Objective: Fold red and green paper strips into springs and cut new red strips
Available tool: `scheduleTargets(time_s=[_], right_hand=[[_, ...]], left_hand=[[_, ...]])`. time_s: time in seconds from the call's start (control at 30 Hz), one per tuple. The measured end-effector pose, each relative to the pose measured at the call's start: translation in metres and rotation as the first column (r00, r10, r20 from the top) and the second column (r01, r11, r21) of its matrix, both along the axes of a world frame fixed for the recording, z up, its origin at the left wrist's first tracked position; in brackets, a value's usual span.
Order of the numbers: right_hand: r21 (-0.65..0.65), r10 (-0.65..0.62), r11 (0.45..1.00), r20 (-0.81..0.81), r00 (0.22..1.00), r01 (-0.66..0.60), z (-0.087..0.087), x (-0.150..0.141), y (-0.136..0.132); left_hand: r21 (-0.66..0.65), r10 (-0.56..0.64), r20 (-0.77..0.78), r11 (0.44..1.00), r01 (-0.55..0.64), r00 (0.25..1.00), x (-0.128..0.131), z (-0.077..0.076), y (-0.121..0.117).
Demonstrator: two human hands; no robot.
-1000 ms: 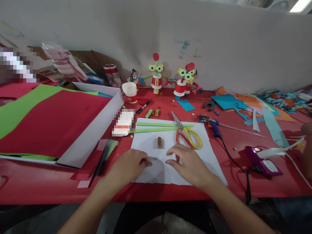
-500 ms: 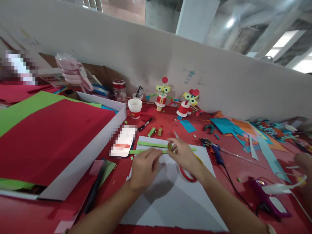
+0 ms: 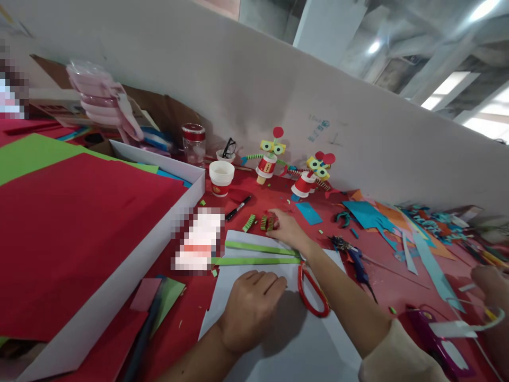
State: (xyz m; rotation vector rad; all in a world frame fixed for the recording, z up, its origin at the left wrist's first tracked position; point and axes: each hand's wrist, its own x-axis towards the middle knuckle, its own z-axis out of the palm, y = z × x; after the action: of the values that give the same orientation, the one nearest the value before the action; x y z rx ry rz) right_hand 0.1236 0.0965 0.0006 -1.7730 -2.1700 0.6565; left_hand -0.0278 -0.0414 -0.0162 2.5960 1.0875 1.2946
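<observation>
My right hand [image 3: 289, 231] reaches past the white paper [image 3: 294, 339], its thumb and fingertips around a small striped folded-paper spring [image 3: 271, 223]. Right beside it stands a second striped paper spring [image 3: 263, 223], and a green folded-paper spring [image 3: 249, 223] lies to the left. My left hand [image 3: 254, 307] hovers over the white paper with curled fingers, and nothing shows in it. Two green paper strips [image 3: 258, 261] lie across the paper's far part. The scissors [image 3: 314, 297] rest there too, partly hidden under my right forearm; a red handle loop shows.
A white box [image 3: 167, 233] with coloured sheets fills the left. Paper cups [image 3: 221, 178], a marker [image 3: 238, 208] and paper-cup figures [image 3: 267, 166] stand or lie farther back. At right are a glue gun [image 3: 358, 265], paper scraps [image 3: 366, 215] and another person's hand [image 3: 491, 289].
My right hand picked up the striped spring from the white paper and carried it away from me, beside the other springs. My left hand stayed over the paper. The view tilted.
</observation>
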Motion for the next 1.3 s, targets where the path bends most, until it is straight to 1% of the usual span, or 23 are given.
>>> scheduleTargets(time_s=[0.13, 0.27, 0.37, 0.5, 0.6, 0.67, 0.73, 0.77, 0.83, 0.9, 0.93, 1.0, 1.07, 1.13, 1.23, 1.3], right_hand=[[-0.019, 0.062, 0.998, 0.012, 0.998, -0.062, 0.007, 0.002, 0.005], [-0.013, 0.078, 0.997, 0.073, 0.994, -0.078, 0.011, -0.005, 0.007], [0.001, 0.088, 0.996, 0.127, 0.988, -0.089, 0.01, -0.011, 0.008], [0.0, 0.099, 0.995, 0.124, 0.987, -0.1, 0.007, -0.014, 0.01], [0.029, 0.092, 0.995, 0.119, 0.989, -0.096, 0.016, -0.007, 0.004], [0.095, 0.062, 0.993, 0.105, 0.992, -0.072, 0.029, 0.003, -0.009], [0.165, -0.005, 0.986, 0.072, 0.997, -0.007, 0.042, 0.018, -0.03], [0.18, -0.058, 0.983, 0.06, 0.997, 0.046, 0.046, 0.027, -0.043], [0.149, -0.146, 0.979, 0.03, 0.989, 0.14, 0.05, 0.044, -0.071], [0.079, -0.182, 0.981, 0.026, 0.983, 0.18, 0.046, 0.058, -0.096], [0.046, -0.207, 0.978, 0.035, 0.978, 0.205, 0.041, 0.065, -0.106], [-0.008, -0.236, 0.971, 0.06, 0.97, 0.237, 0.03, 0.073, -0.12], [-0.024, -0.241, 0.97, 0.074, 0.968, 0.243, 0.02, 0.077, -0.126], [-0.014, -0.237, 0.971, 0.097, 0.967, 0.24, 0.014, 0.078, -0.128], [-0.008, -0.252, 0.967, 0.15, 0.956, 0.256, 0.014, 0.077, -0.129], [-0.021, -0.263, 0.963, 0.162, 0.951, 0.269, 0.017, 0.077, -0.131]], left_hand=[[-0.023, -0.023, 0.023, 0.999, 0.023, 0.999, 0.0, -0.001, 0.001], [-0.038, -0.04, 0.027, 0.998, 0.041, 0.999, 0.0, -0.001, 0.001], [-0.039, -0.035, 0.018, 0.999, 0.036, 0.999, -0.001, -0.001, 0.001], [-0.033, -0.025, 0.016, 0.999, 0.025, 1.0, -0.001, -0.002, 0.001], [-0.028, -0.019, 0.015, 0.999, 0.02, 1.0, 0.0, -0.003, 0.002], [-0.043, -0.013, -0.003, 0.999, 0.012, 1.0, 0.0, -0.004, 0.002], [-0.076, -0.021, -0.034, 0.997, 0.018, 0.999, 0.0, -0.005, 0.002], [-0.096, -0.035, -0.053, 0.995, 0.03, 0.998, 0.0, -0.005, 0.002], [-0.14, -0.077, -0.093, 0.988, 0.064, 0.993, 0.0, -0.006, 0.002], [-0.176, -0.106, -0.118, 0.981, 0.085, 0.987, -0.001, -0.006, 0.003], [-0.187, -0.101, -0.12, 0.979, 0.077, 0.988, -0.001, -0.006, 0.004], [-0.204, -0.037, -0.116, 0.979, 0.012, 0.993, -0.003, -0.006, 0.008], [-0.22, 0.07, -0.112, 0.971, -0.093, 0.991, -0.006, -0.007, 0.013], [-0.227, 0.147, -0.106, 0.959, -0.168, 0.983, -0.008, -0.007, 0.019], [-0.22, 0.193, -0.13, 0.951, -0.218, 0.973, -0.01, -0.012, 0.026], [-0.231, 0.198, -0.189, 0.943, -0.24, 0.962, -0.011, -0.016, 0.03]])
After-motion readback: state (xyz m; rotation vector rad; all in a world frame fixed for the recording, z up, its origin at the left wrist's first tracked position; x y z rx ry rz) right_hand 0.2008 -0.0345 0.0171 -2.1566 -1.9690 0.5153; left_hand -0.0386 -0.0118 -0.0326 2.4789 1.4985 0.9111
